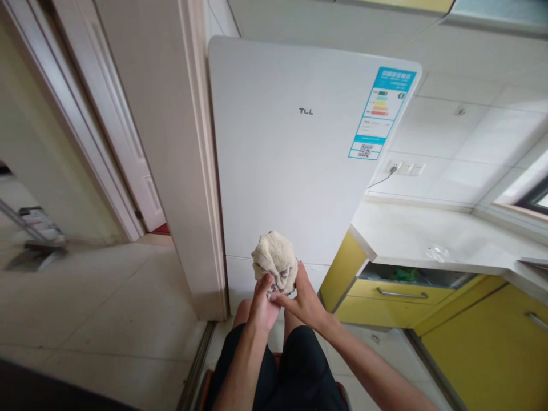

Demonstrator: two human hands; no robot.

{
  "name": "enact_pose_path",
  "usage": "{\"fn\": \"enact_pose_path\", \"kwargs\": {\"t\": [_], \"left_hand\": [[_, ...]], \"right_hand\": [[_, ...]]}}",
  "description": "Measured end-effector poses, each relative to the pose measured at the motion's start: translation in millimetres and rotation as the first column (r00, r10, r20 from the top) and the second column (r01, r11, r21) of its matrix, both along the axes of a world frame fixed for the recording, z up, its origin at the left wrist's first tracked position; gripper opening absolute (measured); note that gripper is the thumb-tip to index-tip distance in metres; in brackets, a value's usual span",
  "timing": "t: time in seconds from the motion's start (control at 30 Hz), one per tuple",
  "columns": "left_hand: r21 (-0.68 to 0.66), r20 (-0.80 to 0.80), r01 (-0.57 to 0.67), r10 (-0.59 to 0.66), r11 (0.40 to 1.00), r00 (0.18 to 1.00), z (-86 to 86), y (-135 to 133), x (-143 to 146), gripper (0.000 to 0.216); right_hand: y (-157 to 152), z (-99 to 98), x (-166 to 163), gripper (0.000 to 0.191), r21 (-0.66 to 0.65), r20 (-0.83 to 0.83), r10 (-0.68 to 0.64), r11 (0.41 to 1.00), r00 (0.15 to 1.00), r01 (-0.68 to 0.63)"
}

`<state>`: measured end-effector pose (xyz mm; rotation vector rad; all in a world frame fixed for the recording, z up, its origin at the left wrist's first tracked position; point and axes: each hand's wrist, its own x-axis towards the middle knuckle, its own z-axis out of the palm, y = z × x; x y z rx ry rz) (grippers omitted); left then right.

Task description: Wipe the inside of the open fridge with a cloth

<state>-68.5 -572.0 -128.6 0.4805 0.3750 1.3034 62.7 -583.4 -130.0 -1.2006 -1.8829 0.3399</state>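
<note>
Both my hands hold a bunched, off-white cloth with greyish stains, raised above my knees. My left hand grips its lower left side, the thumb pressed against the folds. From the right, my right hand wraps around the cloth, its thumb reaching across toward the left hand. Most of the fingers are hidden behind the cloth. Right in front stands a white refrigerator with a TCL logo and a blue energy label; whether the cloth touches its door I cannot tell.
A door frame borders the refrigerator's left side. On the right are a white counter and yellow cabinets, one drawer having a metal handle. A plug sits in the wall socket. At far left, a dustpan rests on the floor.
</note>
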Motion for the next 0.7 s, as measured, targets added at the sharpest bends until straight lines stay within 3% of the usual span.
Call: {"fn": "enact_pose_path", "kwargs": {"t": [0.17,0.27,0.33,0.43,0.5,0.57,0.7], "left_hand": [[-0.139,-0.086,-0.255,0.245,0.957,0.966,-8.2,-2,-30,0.064],[-0.118,-0.095,-0.351,0.342,0.929,0.935,-17.9,-7,-60,0.07],[-0.11,-0.124,-0.447,0.434,0.888,0.892,-27.6,-12,-81,0.074],[-0.147,-0.217,-0.574,0.54,0.806,0.813,-46.4,-20,-108,0.078],[-0.145,-0.263,-0.615,0.569,0.775,0.779,-59.8,-25,-120,0.082],[-0.124,-0.3,-0.636,0.582,0.762,0.756,-71.7,-29,-127,0.086],[-0.091,-0.328,-0.655,0.598,0.75,0.731,-86.9,-34,-135,0.086]], "right_hand": [[9,7.6,-5,0.096,-0.193,0.143,0.247,0.957,0.958,-0.218],[27,25.2,-5,0.093,-0.248,0.164,0.326,0.927,0.931,-0.281],[47,39.2,-10,0.092,-0.191,0.212,0.267,0.955,0.94,-0.228],[89,62.2,-34,0.078,0.026,0.38,0.15,0.985,0.913,-0.172],[119,76.3,-62,0.064,0.182,0.547,0.082,0.96,0.833,-0.213],[150,86.4,-93,0.055,0.268,0.723,0.016,0.915,0.691,-0.301],[207,90.4,-146,0.039,0.269,0.926,-0.098,0.849,0.364,-0.456]]}}
